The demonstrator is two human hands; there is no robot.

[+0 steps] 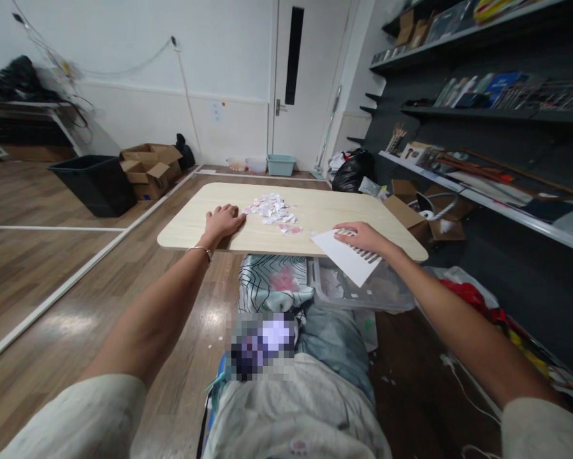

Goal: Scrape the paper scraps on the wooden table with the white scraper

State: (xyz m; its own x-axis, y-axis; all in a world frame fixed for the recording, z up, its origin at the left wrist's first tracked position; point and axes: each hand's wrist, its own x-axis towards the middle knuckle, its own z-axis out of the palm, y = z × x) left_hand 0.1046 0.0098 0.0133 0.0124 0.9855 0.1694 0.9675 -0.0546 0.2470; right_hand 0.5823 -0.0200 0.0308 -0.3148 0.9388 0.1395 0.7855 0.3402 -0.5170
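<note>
My left hand [223,222] lies palm down on the pale wooden tabletop [195,223], fingers bent a little and apart, with nothing visible in it. Beside it sits a loose heap of small white and pinkish paper scraps [273,209]. A few pink scraps [290,228] lie in front of that heap. At the table's near right edge my right hand [362,236] is closed on a white sheet of paper [347,256] with a row of dark stripes along one side. The sheet slants over the edge, above a clear plastic bin [386,290] that contains some paper scraps.
A phone-like lit object [267,344], blurred out, is on my lap near a patterned cloth [271,280]. Dark shelves [487,115] run along the right. A black bin [95,185] and cardboard boxes [152,169] stand at left, a blue-green basin [280,165] by the door.
</note>
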